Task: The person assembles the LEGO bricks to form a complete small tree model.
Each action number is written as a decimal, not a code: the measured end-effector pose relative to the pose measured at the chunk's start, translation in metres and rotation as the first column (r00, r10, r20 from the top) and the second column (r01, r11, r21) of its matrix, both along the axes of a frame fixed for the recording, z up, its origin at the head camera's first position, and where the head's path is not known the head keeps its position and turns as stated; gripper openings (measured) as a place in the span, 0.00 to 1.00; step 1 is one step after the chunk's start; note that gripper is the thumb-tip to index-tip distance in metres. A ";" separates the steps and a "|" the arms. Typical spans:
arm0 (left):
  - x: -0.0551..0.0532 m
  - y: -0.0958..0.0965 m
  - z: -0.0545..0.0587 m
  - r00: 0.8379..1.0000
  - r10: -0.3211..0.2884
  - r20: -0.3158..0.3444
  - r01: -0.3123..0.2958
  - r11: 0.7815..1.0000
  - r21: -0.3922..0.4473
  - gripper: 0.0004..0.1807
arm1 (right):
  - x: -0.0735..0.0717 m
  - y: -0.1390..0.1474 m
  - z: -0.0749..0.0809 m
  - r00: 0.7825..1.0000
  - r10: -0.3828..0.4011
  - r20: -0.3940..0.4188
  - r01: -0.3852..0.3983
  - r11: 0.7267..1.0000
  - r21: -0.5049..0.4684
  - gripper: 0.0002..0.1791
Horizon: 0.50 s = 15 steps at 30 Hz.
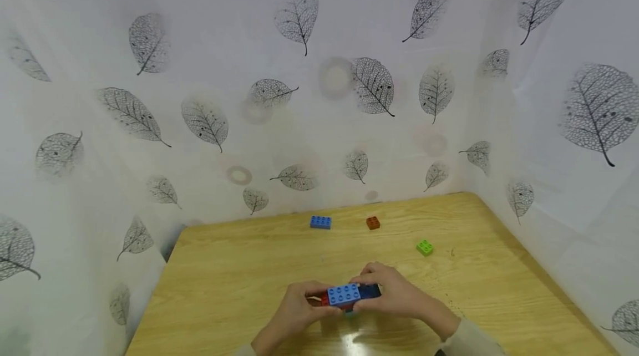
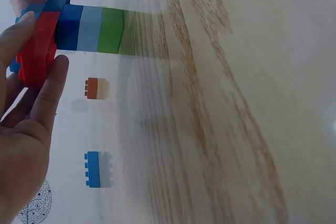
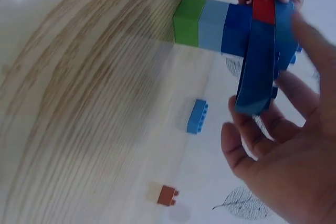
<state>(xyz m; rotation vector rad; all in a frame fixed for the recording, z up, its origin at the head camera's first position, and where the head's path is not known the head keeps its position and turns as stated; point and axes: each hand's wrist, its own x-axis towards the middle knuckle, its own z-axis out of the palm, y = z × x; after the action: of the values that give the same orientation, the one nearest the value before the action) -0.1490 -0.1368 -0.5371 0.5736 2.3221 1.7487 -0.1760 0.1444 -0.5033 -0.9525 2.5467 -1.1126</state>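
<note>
A stack of toy building bricks stands upright between the two hands, with a green brick [image 2: 111, 31] at the bottom. Above it come a light blue brick [image 3: 212, 25] and a dark blue brick [image 2: 69, 27]. A red brick [image 2: 39, 45] and a dark blue sloped brick [image 3: 257, 66] stick out to opposite sides, bridged by a blue studded brick [image 1: 343, 294] on top. My left hand [image 1: 297, 307] grips the red end between thumb and fingers. Around the sloped brick's end, my right hand [image 1: 391, 292] curls its thumb and fingers.
Farther back on the wooden table [image 1: 239, 267] lie a blue brick [image 1: 320, 222] and a small brown-red brick [image 1: 373, 223]. A lime green brick [image 1: 424, 248] sits to the right. White leaf-print curtains [image 1: 319, 123] enclose the table at the back and sides.
</note>
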 end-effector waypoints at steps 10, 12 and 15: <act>-0.001 0.000 0.002 0.999 0.002 0.038 -0.001 0.999 -0.032 0.23 | -0.010 0.046 0.001 0.958 -0.282 -0.052 0.277 0.957 -0.086 0.15; -0.001 0.000 0.002 0.999 -0.008 0.046 0.009 1.000 -0.017 0.23 | -0.013 0.055 0.000 0.940 -0.334 -0.063 0.329 0.941 -0.085 0.15; -0.001 0.000 0.001 0.999 -0.021 0.046 0.021 1.000 -0.002 0.23 | -0.018 0.068 -0.004 0.911 -0.400 -0.105 0.392 0.916 -0.091 0.15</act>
<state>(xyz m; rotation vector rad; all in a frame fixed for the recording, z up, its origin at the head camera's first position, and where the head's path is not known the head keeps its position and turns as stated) -0.1497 -0.1366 -0.5357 0.5497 2.2789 1.7315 -0.1939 0.2124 -0.5075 -0.5377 2.9058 -1.2846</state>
